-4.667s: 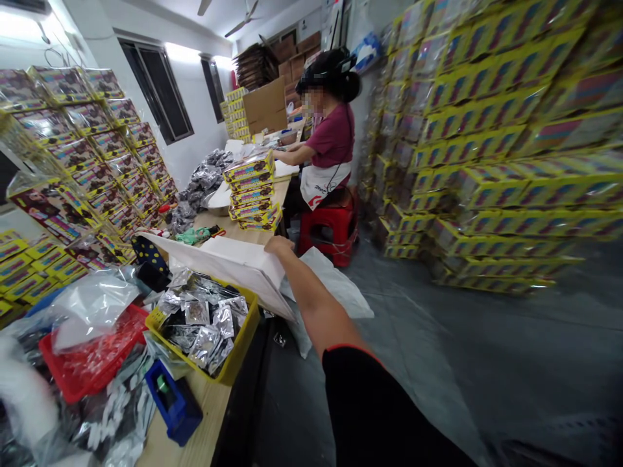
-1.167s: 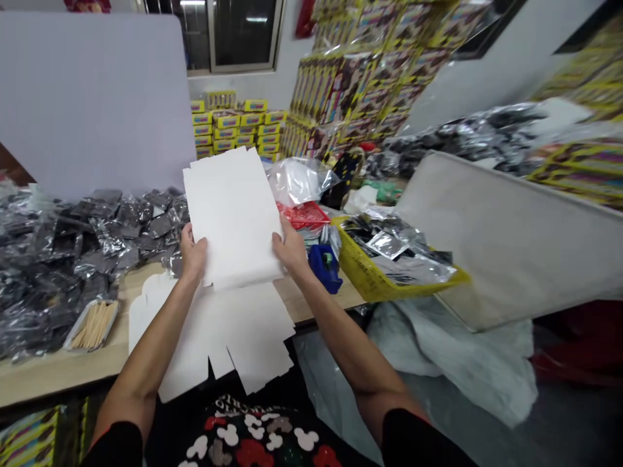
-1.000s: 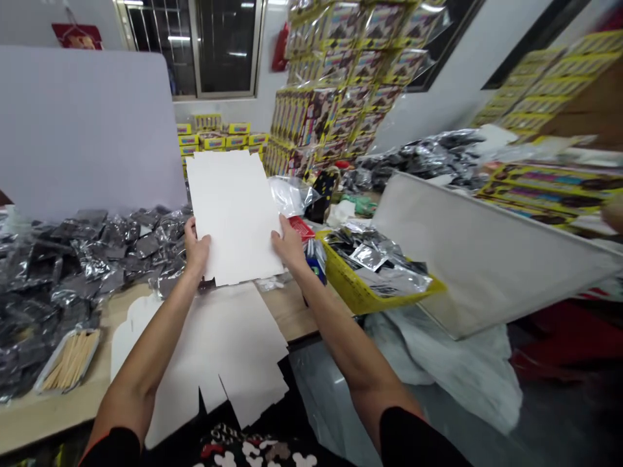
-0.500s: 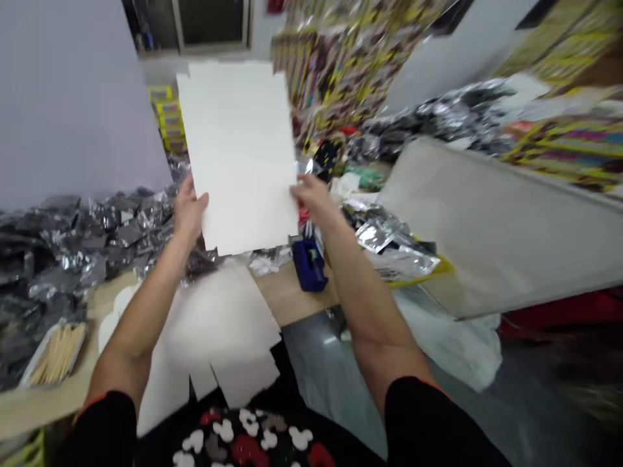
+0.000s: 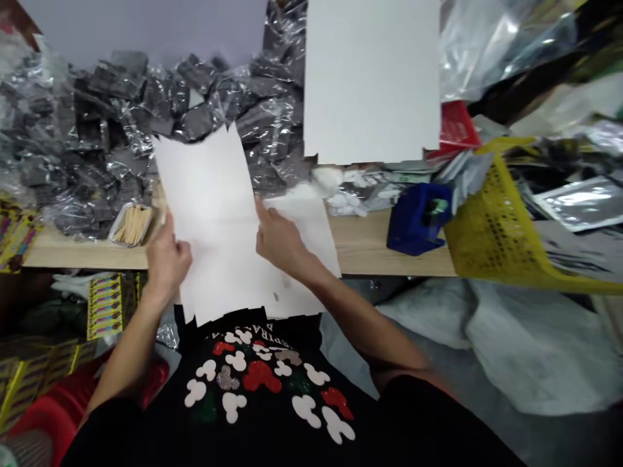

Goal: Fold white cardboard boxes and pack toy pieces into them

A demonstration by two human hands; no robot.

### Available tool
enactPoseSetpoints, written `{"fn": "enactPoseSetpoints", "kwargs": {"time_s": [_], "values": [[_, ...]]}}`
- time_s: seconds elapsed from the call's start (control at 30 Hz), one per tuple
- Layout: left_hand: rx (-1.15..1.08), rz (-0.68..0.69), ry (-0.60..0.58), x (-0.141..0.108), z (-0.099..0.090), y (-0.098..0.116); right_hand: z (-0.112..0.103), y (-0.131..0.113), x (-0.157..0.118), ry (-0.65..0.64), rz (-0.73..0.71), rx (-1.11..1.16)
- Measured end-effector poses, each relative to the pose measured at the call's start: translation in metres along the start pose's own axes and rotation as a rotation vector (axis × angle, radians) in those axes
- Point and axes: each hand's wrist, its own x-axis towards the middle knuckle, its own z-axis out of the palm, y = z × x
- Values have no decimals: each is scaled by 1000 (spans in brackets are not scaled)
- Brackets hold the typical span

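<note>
A white card sheet [image 5: 207, 194] with notched ends is in front of my body, its far end curling up. My left hand [image 5: 168, 256] is closed on its left edge, thumb on top. My right hand [image 5: 282, 240] is closed at its right edge, index finger stretched along the border. More white card [image 5: 311, 220] lies underneath and to the right, partly covered by the held sheet and my right hand. Apart from both hands, another white card sheet [image 5: 372, 78] rests at the back right.
Silver-grey plastic packets [image 5: 97, 123] are heaped along the back. A small tray of wooden sticks [image 5: 130, 224] stands left on the wooden table [image 5: 363, 243]. To the right are a blue tape dispenser [image 5: 419, 218] and a yellow basket [image 5: 479, 227] with foil packets.
The sheet held up between my hands has been let go and rests at the back right. My hands came back toward my body and took another sheet. The view turned left and down.
</note>
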Motion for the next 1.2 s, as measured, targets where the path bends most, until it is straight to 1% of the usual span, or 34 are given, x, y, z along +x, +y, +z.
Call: {"fn": "enactPoseSetpoints", "kwargs": {"time_s": [0.07,0.13,0.2,0.27,0.33,0.37,0.47,0.53,0.57,0.63,0.73,0.83,0.87,0.9,0.97,1.03,1.1,1.2], "values": [[325,-128,-165,-6,15,-3,23,-20,5,-152,58,-158],[512,-202,-324,-3,29,-2,37,-29,8,-229,72,-254],[569,-236,-455,1,39,0,47,-30,11,-252,64,-280],[562,-251,-525,3,44,-2,54,-26,11,-238,59,-254],[508,-236,-524,5,45,-11,61,-16,11,-187,51,-184],[467,-215,-495,7,45,-18,64,-10,11,-154,51,-126],[331,-122,-328,19,50,-43,74,13,14,-96,65,166],[255,-67,-229,29,60,-60,81,26,19,-87,45,386],[225,-47,-213,33,67,-67,85,30,21,-85,23,462],[188,-19,-245,39,81,-76,92,31,23,-79,-13,507],[195,25,-302,40,95,-84,105,20,21,-21,-51,383],[225,77,-336,40,96,-86,118,2,18,99,-108,202],[237,89,-351,41,95,-86,121,-3,17,117,-116,151],[248,98,-367,42,94,-85,123,-8,16,114,-116,103],[265,110,-398,44,91,-83,123,-15,18,54,-110,10],[277,113,-420,47,88,-81,117,-20,22,-30,-112,-72],[286,114,-433,48,86,-80,108,-22,31,-84,-117,-119],[289,124,-430,49,86,-79,96,-20,54,-71,-150,-139]]}}
